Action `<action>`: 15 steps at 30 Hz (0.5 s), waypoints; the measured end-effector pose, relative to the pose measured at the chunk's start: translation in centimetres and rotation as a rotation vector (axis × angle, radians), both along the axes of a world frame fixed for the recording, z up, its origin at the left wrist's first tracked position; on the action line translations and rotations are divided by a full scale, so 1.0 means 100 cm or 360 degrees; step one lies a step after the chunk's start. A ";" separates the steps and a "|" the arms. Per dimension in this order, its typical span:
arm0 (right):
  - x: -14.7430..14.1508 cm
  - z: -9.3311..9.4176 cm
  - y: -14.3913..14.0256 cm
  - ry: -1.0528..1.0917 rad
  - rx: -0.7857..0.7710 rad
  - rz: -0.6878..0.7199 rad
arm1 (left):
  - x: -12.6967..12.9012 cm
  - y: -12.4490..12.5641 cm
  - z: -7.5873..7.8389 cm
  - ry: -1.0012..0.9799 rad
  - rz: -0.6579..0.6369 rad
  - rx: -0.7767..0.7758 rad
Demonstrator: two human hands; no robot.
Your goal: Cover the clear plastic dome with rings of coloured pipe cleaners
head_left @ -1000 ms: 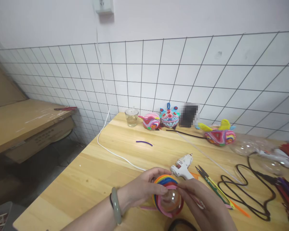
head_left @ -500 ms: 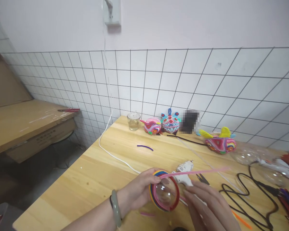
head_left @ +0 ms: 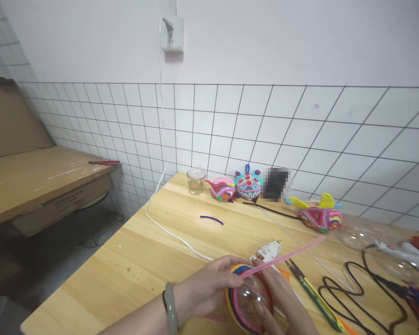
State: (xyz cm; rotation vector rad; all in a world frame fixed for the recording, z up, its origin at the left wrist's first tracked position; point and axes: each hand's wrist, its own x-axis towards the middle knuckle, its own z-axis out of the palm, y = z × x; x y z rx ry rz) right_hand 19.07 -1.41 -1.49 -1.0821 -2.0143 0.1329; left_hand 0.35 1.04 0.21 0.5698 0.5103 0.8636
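Note:
My left hand (head_left: 214, 284), with a pale green bangle (head_left: 172, 308) on the wrist, grips the left rim of a clear plastic dome (head_left: 246, 294). Bands of blue, yellow, red and pink pipe cleaner ring this rim. From under my left thumb a loose pink pipe cleaner (head_left: 293, 254) sticks out to the upper right. My right hand (head_left: 284, 300) is closed around the dome's right side, with fingers over its front and part of the rim hidden. Just behind the hands lies a white glue gun (head_left: 269, 251), partly covered by the right hand.
Green-and-yellow scissors (head_left: 316, 298) lie right of my hands, near a looping black cable (head_left: 349, 267). Decorated fish-like ornaments (head_left: 319, 217) and a lidded glass (head_left: 196, 182) stand along the wall. A purple pipe cleaner piece (head_left: 211, 219) and white cord (head_left: 174, 233) lie on the table.
My right hand has moved left onto the dome and now holds its right side. The dome sits slightly lower and farther right. The scissors have come into fuller view.

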 end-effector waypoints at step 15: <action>-0.005 0.005 -0.003 0.0292 -0.0218 0.0211 | -0.002 -0.001 0.004 0.0151 -0.0271 0.0136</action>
